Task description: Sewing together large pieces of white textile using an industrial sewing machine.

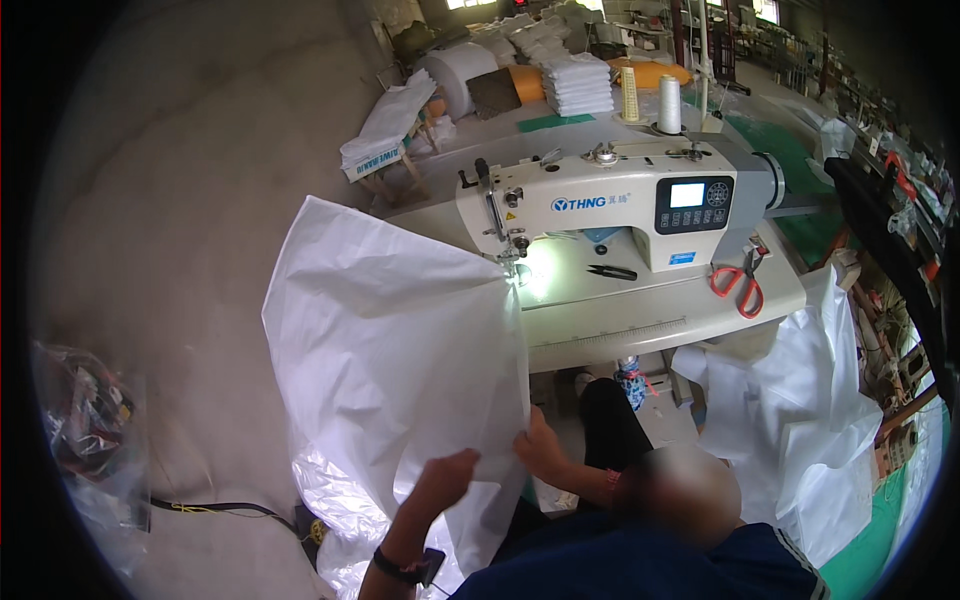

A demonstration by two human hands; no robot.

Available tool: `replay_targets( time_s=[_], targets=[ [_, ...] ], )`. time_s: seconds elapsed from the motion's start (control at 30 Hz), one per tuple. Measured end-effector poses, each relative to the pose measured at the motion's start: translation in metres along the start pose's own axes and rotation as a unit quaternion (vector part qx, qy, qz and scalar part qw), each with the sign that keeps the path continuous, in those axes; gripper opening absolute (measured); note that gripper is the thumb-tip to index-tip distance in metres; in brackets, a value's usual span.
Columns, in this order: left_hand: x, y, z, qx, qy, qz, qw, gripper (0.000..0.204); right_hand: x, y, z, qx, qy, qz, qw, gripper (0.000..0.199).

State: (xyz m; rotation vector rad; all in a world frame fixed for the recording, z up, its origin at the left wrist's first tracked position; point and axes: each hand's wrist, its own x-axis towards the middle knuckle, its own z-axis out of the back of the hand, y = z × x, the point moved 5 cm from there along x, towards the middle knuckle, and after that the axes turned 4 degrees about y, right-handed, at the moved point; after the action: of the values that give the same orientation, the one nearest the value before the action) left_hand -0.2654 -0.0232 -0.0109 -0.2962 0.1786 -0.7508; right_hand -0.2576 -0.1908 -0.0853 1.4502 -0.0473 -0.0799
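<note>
A large white sheet [400,330], which looks like thin fabric or woven plastic, hangs over the left front edge of a white sewing machine [600,205]. Its far right corner lies under the lit needle area. My right hand [540,448] pinches the sheet's right edge below the machine table. Lower and to the left, my left hand [443,482] is closed against the sheet and seems to grip a fold, though its fingertips are partly hidden. Black thread snips [612,271] and red-handled scissors [740,288] rest on the machine bed, right of the needle.
Two thread cones, one white [669,105] and one yellowish [629,95], stand behind the machine. More white material [800,420] drapes at the right. A stack of folded white pieces [578,85] sits farther back. Clear plastic bags [95,440] lie on the floor at left.
</note>
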Motion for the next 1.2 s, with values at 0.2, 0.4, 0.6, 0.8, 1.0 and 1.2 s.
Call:
replay_targets(
  time_s=[0.2, 0.4, 0.6, 0.8, 1.0, 1.2],
  targets=[
    [-0.005, -0.061, -0.026, 0.062, 0.086, 0.076, 0.991, 0.012, -0.004, -0.004, -0.009, 0.183, 0.091, -0.084, 0.975, 0.028],
    [-0.01, -0.072, 0.012, 0.168, 0.014, 0.014, 0.986, 0.022, -0.03, -0.018, -0.02, 0.144, 0.261, -0.259, 0.919, 0.027],
    [-0.011, 0.013, 0.11, 0.338, -0.255, 0.233, 0.876, 0.047, -0.048, -0.019, -0.039, 0.227, 0.372, -0.163, 0.885, 0.037],
    [-0.011, -0.036, 0.055, 0.21, -0.037, 0.036, 0.976, 0.031, -0.047, -0.012, -0.044, 0.128, 0.437, -0.181, 0.872, 0.034],
    [0.027, -0.063, 0.0, 0.028, -0.061, -0.004, 0.998, 0.014, -0.043, -0.04, -0.049, 0.044, 0.413, 0.0, 0.909, 0.026],
    [0.034, -0.054, -0.014, -0.073, -0.012, 0.161, 0.984, 0.016, -0.06, -0.076, -0.093, -0.199, 0.463, 0.262, 0.823, 0.013]
  ],
)
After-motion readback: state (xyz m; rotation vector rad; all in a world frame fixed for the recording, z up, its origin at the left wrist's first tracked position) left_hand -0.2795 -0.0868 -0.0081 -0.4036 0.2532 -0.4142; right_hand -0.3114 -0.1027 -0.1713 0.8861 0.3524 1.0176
